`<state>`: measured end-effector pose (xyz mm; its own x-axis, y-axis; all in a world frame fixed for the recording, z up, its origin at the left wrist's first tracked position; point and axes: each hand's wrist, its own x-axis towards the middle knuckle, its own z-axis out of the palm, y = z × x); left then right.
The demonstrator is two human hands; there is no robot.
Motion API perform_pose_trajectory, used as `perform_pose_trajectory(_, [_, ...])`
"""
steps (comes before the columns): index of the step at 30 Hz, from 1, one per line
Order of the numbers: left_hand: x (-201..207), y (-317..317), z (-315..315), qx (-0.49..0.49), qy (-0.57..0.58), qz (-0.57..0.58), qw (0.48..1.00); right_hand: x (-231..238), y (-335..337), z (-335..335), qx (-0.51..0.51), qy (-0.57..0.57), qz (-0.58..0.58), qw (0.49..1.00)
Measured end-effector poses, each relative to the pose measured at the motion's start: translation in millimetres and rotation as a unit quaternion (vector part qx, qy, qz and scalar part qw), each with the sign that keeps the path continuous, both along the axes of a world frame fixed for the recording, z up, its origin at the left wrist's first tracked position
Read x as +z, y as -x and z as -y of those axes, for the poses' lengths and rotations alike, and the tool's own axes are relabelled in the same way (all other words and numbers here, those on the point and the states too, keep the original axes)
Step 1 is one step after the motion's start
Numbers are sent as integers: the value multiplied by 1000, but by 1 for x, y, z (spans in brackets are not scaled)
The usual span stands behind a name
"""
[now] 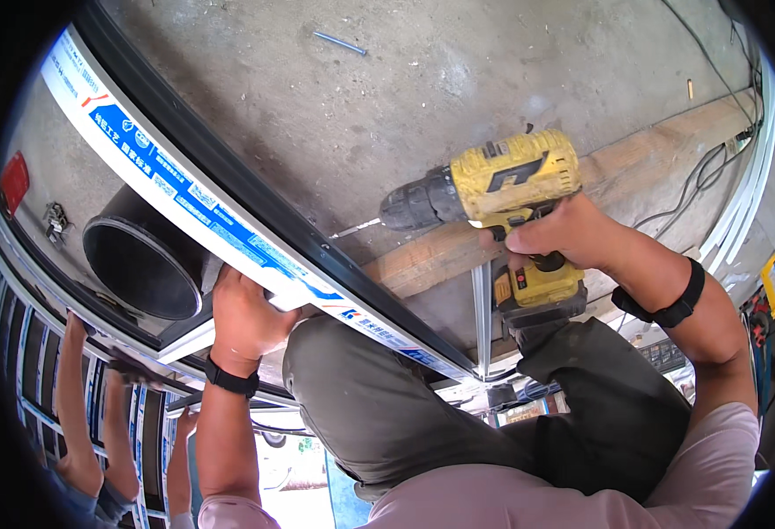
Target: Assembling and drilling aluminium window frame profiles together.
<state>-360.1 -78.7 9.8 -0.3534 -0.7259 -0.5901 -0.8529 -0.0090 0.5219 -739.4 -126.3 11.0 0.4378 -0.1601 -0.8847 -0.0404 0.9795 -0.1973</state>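
Note:
My right hand [557, 238] is wrapped around the grip of a yellow cordless drill [515, 172], index finger at the trigger. The drill's thin bit [356, 229] points left, its tip close to the dark edge of a long frame profile [167, 176] covered in blue-and-white film. My left hand [248, 309] is closed around a white crosspiece [189, 342] where it meets that profile; some of its fingers are hidden. Beneath the drill, its battery [542, 282] hangs just above my right knee.
A black cylinder [145, 256] lies behind the profile. On the concrete floor are a wooden plank [670, 145], a blue rod [340, 43] and dark cables [696, 189]. A co-worker's hands and arms [74, 379] reach in at the left, beside stacked frames. White profiles [745, 194] curve along the right.

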Motion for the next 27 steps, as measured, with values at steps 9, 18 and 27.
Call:
perform_pose_trajectory(9, [-4, -3, -7, 24, -12, 6, 1000, -6, -7, -28, -2, -12, 12, 1000])
perform_pose_trajectory(18, [-3, 0, -2, 2, 12, -1, 1000, -11, -10, -27, 3, -35, 9, 999])
perform_pose_trajectory(27, [-4, -3, -4, 6, -5, -9, 1000, -18, -7, -32, -16, -38, 26, 999])
